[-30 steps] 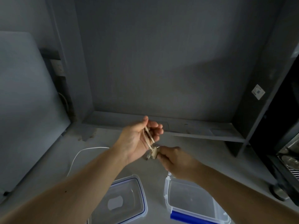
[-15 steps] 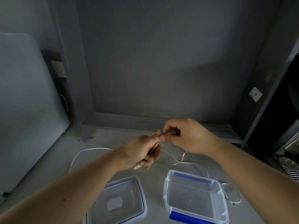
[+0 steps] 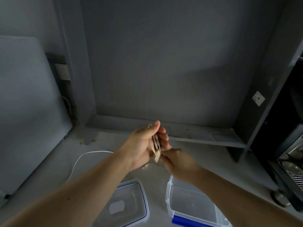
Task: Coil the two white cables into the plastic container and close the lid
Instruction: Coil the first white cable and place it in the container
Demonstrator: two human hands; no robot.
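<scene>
My left hand (image 3: 144, 145) is raised above the counter, palm turned right, with loops of a white cable (image 3: 155, 141) wound around its fingers. My right hand (image 3: 178, 161) is just below and to the right of it, pinching the cable near its plug end (image 3: 157, 155). A second white cable (image 3: 85, 157) lies loose on the counter at the left, partly hidden by my left forearm. The clear plastic container (image 3: 168, 192) with a blue clip stands open at the bottom right. Its clear lid (image 3: 144, 194) with a blue seal lies flat to the left of it.
A grey counter (image 3: 49, 174) runs to a grey back wall with a low ledge (image 3: 205, 136). A pale panel (image 3: 24, 112) leans at the left by a wall socket (image 3: 63, 72). A dark appliance (image 3: 288, 145) stands at the right edge.
My right hand has dropped from above the left hand to below it, carrying the cable round. My left hand has risen and opened its palm, with more loops on its fingers.
</scene>
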